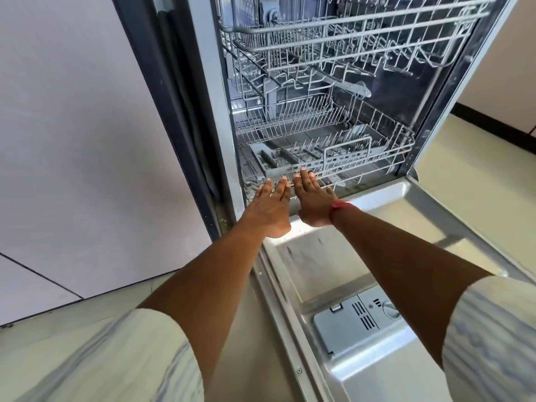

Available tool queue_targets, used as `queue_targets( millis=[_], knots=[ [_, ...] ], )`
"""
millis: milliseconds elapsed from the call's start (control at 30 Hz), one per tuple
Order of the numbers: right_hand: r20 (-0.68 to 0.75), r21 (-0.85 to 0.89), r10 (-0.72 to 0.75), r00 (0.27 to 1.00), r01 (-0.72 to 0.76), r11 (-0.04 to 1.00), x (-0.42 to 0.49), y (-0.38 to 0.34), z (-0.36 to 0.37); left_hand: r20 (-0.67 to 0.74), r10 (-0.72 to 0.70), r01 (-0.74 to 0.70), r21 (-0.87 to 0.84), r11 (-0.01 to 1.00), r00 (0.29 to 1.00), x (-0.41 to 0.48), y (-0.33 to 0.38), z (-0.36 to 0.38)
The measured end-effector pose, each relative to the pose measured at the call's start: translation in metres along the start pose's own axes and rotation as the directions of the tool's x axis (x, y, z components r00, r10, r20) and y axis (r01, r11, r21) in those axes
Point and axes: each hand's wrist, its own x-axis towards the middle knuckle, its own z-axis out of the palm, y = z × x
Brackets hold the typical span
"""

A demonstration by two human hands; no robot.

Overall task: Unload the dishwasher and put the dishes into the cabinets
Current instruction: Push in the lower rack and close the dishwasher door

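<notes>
You can't read any words or numbers here. The soap box (348, 326) on the near dishwasher door (420, 227) has only tiny marks.

I see the grey wire lower rack (403, 148) sitting inside the stainless-steel dishwasher (216, 117), its front rail just beyond the hinge of the door. A long grey plastic cutlery basket (333, 160) with a wire handle lies directly on that rack, along its front edge; behind it stand rows of upright wire tines. Thin dark shapes inside the basket might be cutlery or only its own dividers; I cannot tell from here. Above hangs the grey wire upper rack (333, 39). The shiny steel inner door (362, 256) lies open and flat over the pale cream floor (478, 198), with a grey plastic detergent dispenser (348, 323) set into its surface.
</notes>
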Motion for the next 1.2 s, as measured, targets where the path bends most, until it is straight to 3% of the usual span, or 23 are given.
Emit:
queue_targets(
  millis=[200,267,467,533,600,733,867,1000,1200],
  knots=[
    [-0.002,0.044,-0.032,0.999,0.032,0.998,-0.002,0.003,-0.006,0.029,0.025,-0.025,-0.001,1.000,0.999,0.001,-0.003,-0.006],
    [-0.071,0.100,-0.036,0.997,0.043,0.994,-0.011,0.004,0.000,0.034,0.054,-0.054,-0.002,0.999,0.998,-0.005,-0.006,-0.009],
    [-0.238,0.316,-0.072,0.969,0.147,0.937,-0.085,-0.015,0.069,-0.114,0.153,-0.169,-0.144,0.975,0.982,-0.054,0.023,0.032],
    [-0.280,0.468,-0.073,0.957,0.203,0.860,-0.128,-0.022,0.097,-0.102,0.172,-0.198,-0.382,0.903,0.980,-0.082,0.044,0.064],
    [-0.259,0.603,-0.002,0.966,0.163,0.781,-0.176,-0.024,0.123,-0.079,0.152,-0.169,-0.618,0.768,0.985,-0.116,0.067,0.094],
    [-0.141,0.745,0.191,0.971,-0.023,0.667,-0.283,-0.025,0.155,-0.045,0.150,-0.125,-0.800,0.587,0.988,-0.200,0.122,0.129],
    [-0.080,0.762,0.291,0.953,-0.130,0.634,-0.363,-0.017,0.168,-0.036,0.180,-0.135,-0.804,0.579,0.983,-0.256,0.158,0.146],
    [-0.089,0.771,0.439,0.894,-0.217,0.599,-0.456,-0.009,0.183,0.004,0.315,-0.185,-0.802,0.568,0.949,-0.318,0.211,0.150],
    [0.023,0.869,0.597,0.802,-0.311,0.385,-0.551,-0.016,0.218,-0.001,0.401,-0.313,-0.628,0.713,0.916,-0.391,0.280,0.182]
  ],
)
